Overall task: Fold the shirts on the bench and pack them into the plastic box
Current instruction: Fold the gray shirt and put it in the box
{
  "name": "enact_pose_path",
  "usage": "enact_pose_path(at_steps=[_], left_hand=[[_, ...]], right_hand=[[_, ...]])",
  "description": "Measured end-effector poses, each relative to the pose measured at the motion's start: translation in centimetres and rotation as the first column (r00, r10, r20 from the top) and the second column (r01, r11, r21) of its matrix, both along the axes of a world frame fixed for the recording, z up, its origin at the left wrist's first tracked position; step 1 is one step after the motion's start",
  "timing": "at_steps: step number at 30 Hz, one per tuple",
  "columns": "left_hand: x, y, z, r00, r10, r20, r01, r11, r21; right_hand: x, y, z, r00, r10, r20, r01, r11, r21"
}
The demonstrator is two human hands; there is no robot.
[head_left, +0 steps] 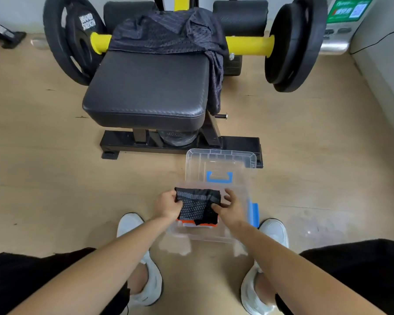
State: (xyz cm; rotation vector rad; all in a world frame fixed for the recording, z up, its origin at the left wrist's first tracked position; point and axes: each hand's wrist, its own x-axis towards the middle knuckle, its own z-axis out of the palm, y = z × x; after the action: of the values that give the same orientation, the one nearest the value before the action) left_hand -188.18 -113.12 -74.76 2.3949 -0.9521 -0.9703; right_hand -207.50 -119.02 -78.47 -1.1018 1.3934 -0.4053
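Fingers [176, 199] pinch folded mesh shirt [197, 206] over box [203, 238].

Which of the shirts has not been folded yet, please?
The draped shirt at the far end of the bench; the folded shirt is gripped by the left hand and right hand over the box.

Floor [43, 155]: pale wood-look boards, evenly lit, a few dark scuffs.
Wall [14, 10]: pale grey, along the far edge.
Bench [146, 92]: black padded seat on a black steel base.
Bar [248, 45]: yellow, behind the seat.
Plates [296, 42]: black, at both bar ends.
Machine [341, 21]: silver, green label, far right corner.
Cable [378, 39]: black, beside the machine.
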Motion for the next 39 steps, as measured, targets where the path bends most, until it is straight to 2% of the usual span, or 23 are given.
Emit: enact_pose_path(at_steps=[2,4,6,8,10,12,18,21,22,25,28,34,36,39], left_hand=[[0.3,0.5,-0.2,0.954,-0.199,0.223,0.2,0.98,0.019],[0.6,1.1,-0.8,0.849,-0.392,0.355,0.416,0.909,0.011],[0.6,1.5,-2.1,0.715,-0.594,0.369,0.63,0.776,0.027],[0.0,1.6,-2.5,0.561,-0.777,0.285,0.771,0.616,0.161],[-0.6,1.7,-2.7,0.459,-0.866,0.2,0.809,0.5,0.309],[-0.9,1.8,-3.0,0.426,-0.893,0.146,0.798,0.447,0.404],[-1.4,1.2,-4.3,0.442,-0.897,-0.02,0.797,0.382,0.468],[-1.6,0.7,-4.4,0.466,-0.883,-0.062,0.806,0.394,0.441],[-1.4,0.6,-4.1,0.479,-0.876,-0.064,0.81,0.413,0.416],[-0.5,0.0,-2.2,0.486,-0.872,-0.048,0.829,0.443,0.341],[0.3,-0.9,1.1,0.452,-0.892,0.005,0.845,0.43,0.318],[0.7,-1.1,9.5,0.342,-0.925,0.163,0.893,0.374,0.248],[0.6,-1.2,12.8,0.353,-0.914,0.203,0.907,0.387,0.166],[0.6,-1.8,17.8,0.415,-0.866,0.28,0.899,0.438,0.022]], right_hand=[[-0.3,0.4,-1.2,0.989,0.096,-0.11,-0.114,0.979,-0.171],[-0.8,0.8,-2.6,0.906,0.292,-0.307,-0.395,0.844,-0.362],[-1.1,1.2,-2.9,0.79,0.442,-0.424,-0.603,0.685,-0.408],[-1.3,1.1,-3.3,0.712,0.496,-0.497,-0.699,0.564,-0.439],[-1.6,1.0,-3.9,0.613,0.527,-0.588,-0.784,0.496,-0.373],[-1.8,0.3,-3.9,0.486,0.578,-0.656,-0.855,0.47,-0.22],[-2.5,-1.2,-3.1,0.1,0.673,-0.733,-0.954,0.274,0.121],[-2.4,-1.6,-1.9,0.014,0.682,-0.731,-0.953,0.231,0.197],[-2.2,-1.9,-1.3,0.034,0.701,-0.712,-0.953,0.236,0.188],[-2.2,-3.5,1.2,0.218,0.716,-0.663,-0.934,0.35,0.071],[-2.5,-5.5,4.3,0.305,0.695,-0.652,-0.911,0.413,0.015],[-1.9,-8.4,10.8,0.375,0.635,-0.676,-0.907,0.403,-0.124],[-1.4,-9.2,13.0,0.429,0.583,-0.69,-0.892,0.394,-0.222],[-0.5,-10.8,17.1,0.559,0.494,-0.666,-0.826,0.401,-0.396]])
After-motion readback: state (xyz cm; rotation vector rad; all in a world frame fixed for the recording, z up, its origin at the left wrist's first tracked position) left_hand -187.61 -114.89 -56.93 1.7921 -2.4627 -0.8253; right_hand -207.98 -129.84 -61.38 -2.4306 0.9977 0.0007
